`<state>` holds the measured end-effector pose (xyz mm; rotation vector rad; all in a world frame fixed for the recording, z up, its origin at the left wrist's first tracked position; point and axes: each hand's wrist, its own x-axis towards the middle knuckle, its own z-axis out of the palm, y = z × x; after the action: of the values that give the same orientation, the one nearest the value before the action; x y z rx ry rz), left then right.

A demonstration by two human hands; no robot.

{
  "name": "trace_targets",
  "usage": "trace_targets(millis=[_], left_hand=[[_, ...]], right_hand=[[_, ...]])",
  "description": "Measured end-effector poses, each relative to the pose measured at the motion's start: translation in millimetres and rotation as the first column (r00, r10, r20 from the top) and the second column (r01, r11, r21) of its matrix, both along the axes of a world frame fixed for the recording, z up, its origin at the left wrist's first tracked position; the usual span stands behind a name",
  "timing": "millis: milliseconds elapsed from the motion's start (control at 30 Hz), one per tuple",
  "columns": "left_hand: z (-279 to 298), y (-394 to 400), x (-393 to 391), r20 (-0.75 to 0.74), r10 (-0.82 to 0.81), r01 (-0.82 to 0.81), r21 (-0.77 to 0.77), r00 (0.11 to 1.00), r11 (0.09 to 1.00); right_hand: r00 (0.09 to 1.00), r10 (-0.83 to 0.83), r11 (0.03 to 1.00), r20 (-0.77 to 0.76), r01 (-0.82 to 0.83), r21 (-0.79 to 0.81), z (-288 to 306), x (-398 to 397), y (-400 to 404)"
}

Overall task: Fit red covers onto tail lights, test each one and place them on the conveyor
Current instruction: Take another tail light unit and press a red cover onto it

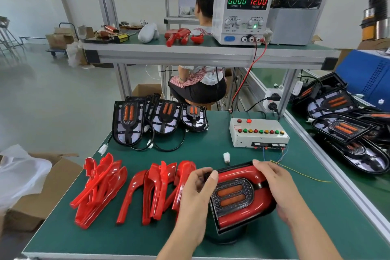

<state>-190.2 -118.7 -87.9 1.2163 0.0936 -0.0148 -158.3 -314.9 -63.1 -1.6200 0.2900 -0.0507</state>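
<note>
Green bench mat (211,154), red covers (101,188) left, grey factory floor (52,95) beyond

Both hands (197,192) (274,183) grip red-covered tail light (238,194).

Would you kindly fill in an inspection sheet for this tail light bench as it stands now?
Surface: green bench mat, in use.
Job's things: tail light with red cover fitted, on the mat under both hands; loose red covers piled to its left; three uncovered tail lights stand at the back; more lie on the conveyor.
Clutter: cardboard box with plastic bag beside the bench.
Grip: left hand holds the light's left edge; right hand grips its right edge.
Cables: red lead runs down from the power supply; thin wires leave the test box; white connector lies loose.
Surroundings: seated person behind the frame.
</note>
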Motion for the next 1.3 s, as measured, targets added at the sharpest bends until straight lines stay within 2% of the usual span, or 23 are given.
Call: trace_targets(millis=[67, 167, 367, 767, 1067, 1300], left_hand=[[-1.6, -9.5, -3.9, -0.010, 0.022, -0.022, -0.002, 1.000, 1.000], [-6.1, -17.8, -4.9, 0.016, 0.049, -0.051, 0.159, 0.999, 0.986], [-8.8, -22.4, -0.3, 0.041, -0.040, 0.029, 0.240, 0.998, 0.970], [-8.6, -21.6, 0.9, 0.017, -0.033, 0.033, 0.025, 0.999, 0.999], [-10.9, -19.1, 4.0, 0.063, -0.026, 0.019, 0.113, 0.998, 0.993], [-8.3, -20.1, 3.7, 0.070, 0.004, -0.009, 0.071, 0.998, 0.997]], right_hand=[[0.999, -0.037, 0.999, -0.019, 0.038, 0.021, -3.6, -1.3, 0.5], [0.997, -0.074, 0.997, -0.001, 0.074, -0.027, -10.0, -2.4, -0.7], [0.996, -0.052, 0.997, 0.070, 0.056, -0.059, -10.9, -12.8, -3.3], [0.997, 0.062, 0.981, 0.055, -0.050, -0.185, -5.4, -19.4, -13.3], [0.995, 0.080, 0.977, 0.057, -0.067, -0.200, -3.2, -20.6, -11.1], [0.992, 0.117, 0.965, 0.057, -0.100, -0.244, -1.1, -22.3, -5.0]])
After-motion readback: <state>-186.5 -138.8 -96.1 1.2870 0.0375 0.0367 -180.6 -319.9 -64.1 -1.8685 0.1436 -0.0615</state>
